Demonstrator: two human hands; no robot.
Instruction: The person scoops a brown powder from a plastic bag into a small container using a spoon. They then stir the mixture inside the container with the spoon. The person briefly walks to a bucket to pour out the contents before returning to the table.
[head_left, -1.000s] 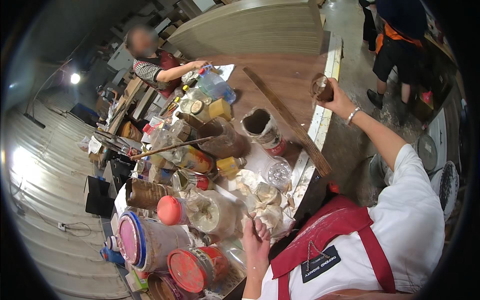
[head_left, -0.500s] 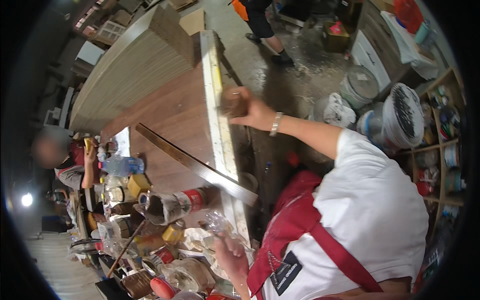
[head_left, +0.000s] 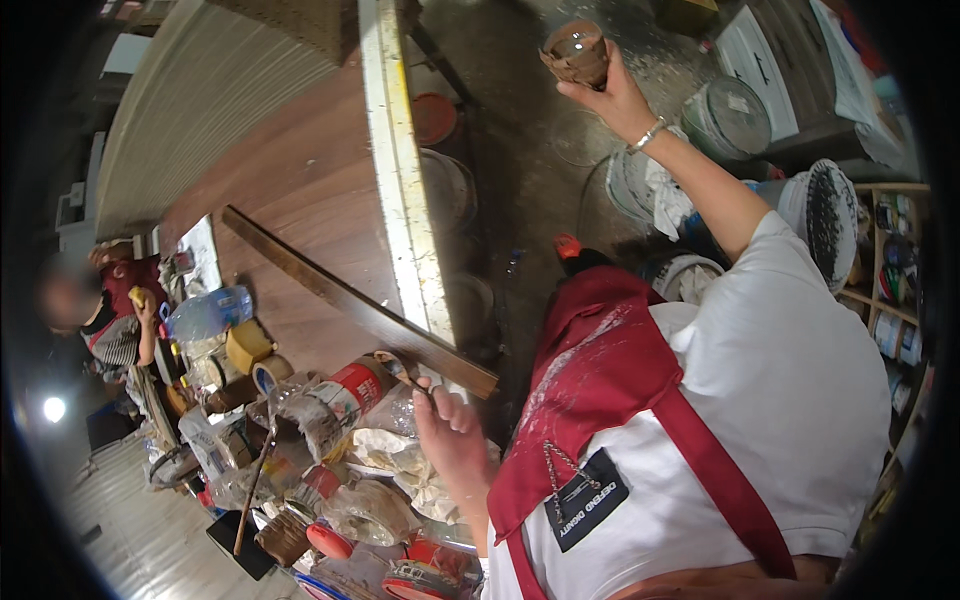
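My right hand [head_left: 612, 98] is raised far out over the floor and grips a small brown-stained cup [head_left: 575, 52] from below. My left hand [head_left: 452, 432] sits low at the bench edge with its fingers curled around a thin tool [head_left: 405, 370] that sticks out toward a red-labelled can [head_left: 345, 392]. Crumpled stained rags [head_left: 400, 462] lie just left of that hand. I wear a white shirt and a red apron [head_left: 600, 370].
A long dark wooden strip [head_left: 350, 300] lies across the brown panel [head_left: 300, 180]. Cans, tape rolls [head_left: 250, 345], a plastic bottle [head_left: 205, 312] and jars crowd the bench. Another person [head_left: 105, 310] stands at the far left. Buckets [head_left: 725, 118] and shelves [head_left: 890, 270] are at the right.
My right hand has carried the cup further away from the panel and out over the floor. My left hand stays at the bench edge. The view has swung to the right.
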